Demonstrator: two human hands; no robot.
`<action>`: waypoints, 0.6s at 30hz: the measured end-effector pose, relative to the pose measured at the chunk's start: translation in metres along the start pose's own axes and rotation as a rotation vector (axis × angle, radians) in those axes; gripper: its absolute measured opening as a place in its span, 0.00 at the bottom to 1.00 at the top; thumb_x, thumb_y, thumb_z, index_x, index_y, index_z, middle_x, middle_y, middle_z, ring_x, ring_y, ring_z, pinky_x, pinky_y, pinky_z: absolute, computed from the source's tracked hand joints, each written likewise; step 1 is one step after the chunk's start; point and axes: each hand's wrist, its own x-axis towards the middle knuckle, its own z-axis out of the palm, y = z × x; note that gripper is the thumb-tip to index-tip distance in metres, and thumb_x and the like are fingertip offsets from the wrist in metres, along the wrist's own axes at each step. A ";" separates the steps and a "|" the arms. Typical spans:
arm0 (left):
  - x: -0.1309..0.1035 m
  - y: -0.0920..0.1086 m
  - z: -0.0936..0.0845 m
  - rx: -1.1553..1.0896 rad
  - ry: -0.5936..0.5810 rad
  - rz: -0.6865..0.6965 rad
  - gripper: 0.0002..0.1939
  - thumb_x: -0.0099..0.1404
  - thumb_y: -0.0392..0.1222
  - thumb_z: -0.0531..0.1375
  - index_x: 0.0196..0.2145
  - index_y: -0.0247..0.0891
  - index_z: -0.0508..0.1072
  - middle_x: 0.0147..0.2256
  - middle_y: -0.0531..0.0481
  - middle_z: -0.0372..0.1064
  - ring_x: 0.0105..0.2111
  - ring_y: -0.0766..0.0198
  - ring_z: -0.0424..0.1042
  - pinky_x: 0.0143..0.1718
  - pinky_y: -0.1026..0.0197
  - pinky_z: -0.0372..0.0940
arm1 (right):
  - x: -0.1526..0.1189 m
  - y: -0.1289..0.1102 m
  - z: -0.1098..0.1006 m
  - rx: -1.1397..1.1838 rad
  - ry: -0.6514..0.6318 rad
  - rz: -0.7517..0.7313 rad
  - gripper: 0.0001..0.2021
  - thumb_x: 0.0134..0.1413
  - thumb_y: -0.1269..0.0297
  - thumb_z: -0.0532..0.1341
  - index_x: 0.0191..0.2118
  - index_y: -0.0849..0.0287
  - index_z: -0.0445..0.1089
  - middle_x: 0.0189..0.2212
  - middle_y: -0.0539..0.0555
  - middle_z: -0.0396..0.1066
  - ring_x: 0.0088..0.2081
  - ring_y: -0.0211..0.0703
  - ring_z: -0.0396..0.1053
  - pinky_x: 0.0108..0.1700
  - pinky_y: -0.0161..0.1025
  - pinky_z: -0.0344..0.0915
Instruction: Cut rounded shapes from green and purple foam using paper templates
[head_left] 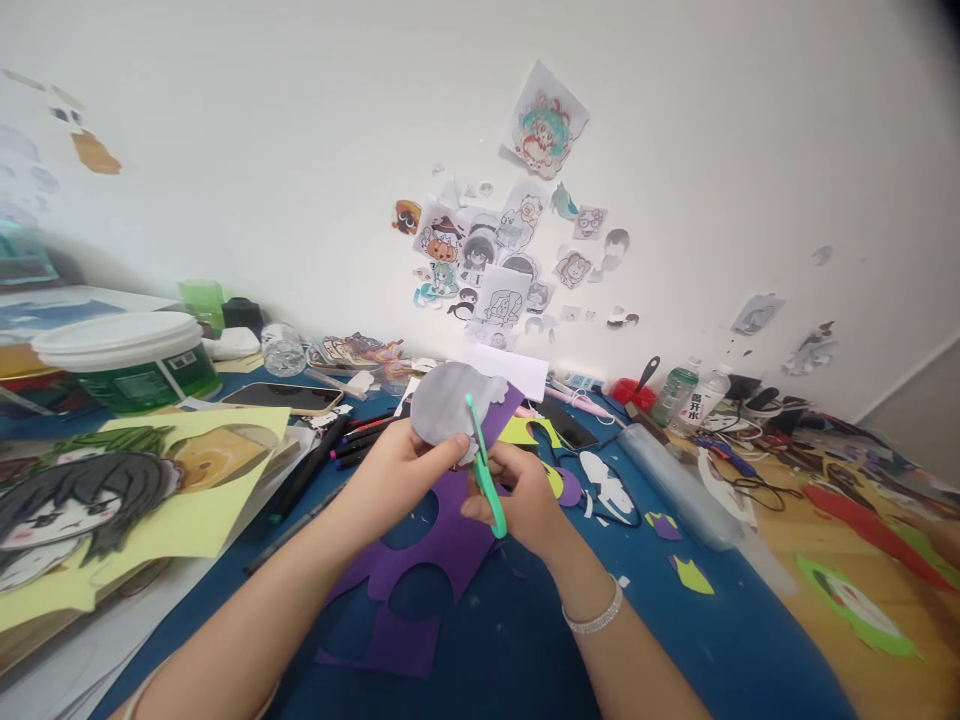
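My left hand [424, 455] pinches a rounded grey paper cutout [446, 400] with a small scalloped white edge at its upper right. Behind the cutout shows a piece of purple sheet [504, 412]. My right hand [521, 495] is closed around green-handled scissors [491, 500], whose blades point up across the cutout's right side. I cannot tell whether the blades are cutting into the paper. Below both hands lies a purple sheet with round holes [427, 560] on the blue table cover [495, 660].
On the left are a yellow sheet with a drawn character [251, 440], a white-lidded tub [124, 350] and a phone [289, 398]. Several markers [367, 440] lie behind my left hand. To the right are a clear plastic roll [675, 485], bottles [679, 390] and paper scraps [690, 575].
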 end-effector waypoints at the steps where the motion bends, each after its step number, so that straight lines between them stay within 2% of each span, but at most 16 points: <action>1: 0.001 0.001 -0.003 0.016 -0.019 -0.002 0.09 0.52 0.43 0.58 0.19 0.36 0.67 0.16 0.57 0.61 0.19 0.69 0.59 0.20 0.68 0.54 | 0.000 0.000 0.000 -0.009 -0.009 0.011 0.20 0.30 0.55 0.70 0.29 0.62 0.67 0.16 0.44 0.57 0.20 0.32 0.53 0.23 0.32 0.52; 11: 0.001 0.006 -0.017 0.150 -0.147 -0.002 0.11 0.54 0.46 0.57 0.19 0.38 0.65 0.18 0.57 0.60 0.20 0.68 0.59 0.19 0.68 0.52 | 0.000 -0.005 -0.007 -0.058 -0.094 0.093 0.18 0.30 0.57 0.70 0.27 0.63 0.66 0.16 0.44 0.55 0.20 0.31 0.50 0.22 0.32 0.48; 15: 0.005 0.002 -0.015 0.177 -0.149 0.032 0.13 0.55 0.48 0.55 0.20 0.38 0.64 0.16 0.57 0.57 0.19 0.68 0.57 0.19 0.67 0.51 | 0.001 -0.002 -0.007 -0.012 -0.038 0.120 0.18 0.30 0.59 0.70 0.29 0.62 0.67 0.16 0.43 0.55 0.19 0.30 0.49 0.21 0.31 0.48; 18: 0.006 -0.002 -0.011 0.240 -0.090 0.106 0.13 0.58 0.48 0.52 0.23 0.37 0.65 0.18 0.57 0.56 0.20 0.68 0.56 0.21 0.67 0.52 | 0.002 0.002 -0.006 0.035 0.032 0.151 0.19 0.30 0.60 0.70 0.32 0.62 0.68 0.17 0.44 0.57 0.19 0.30 0.50 0.21 0.30 0.49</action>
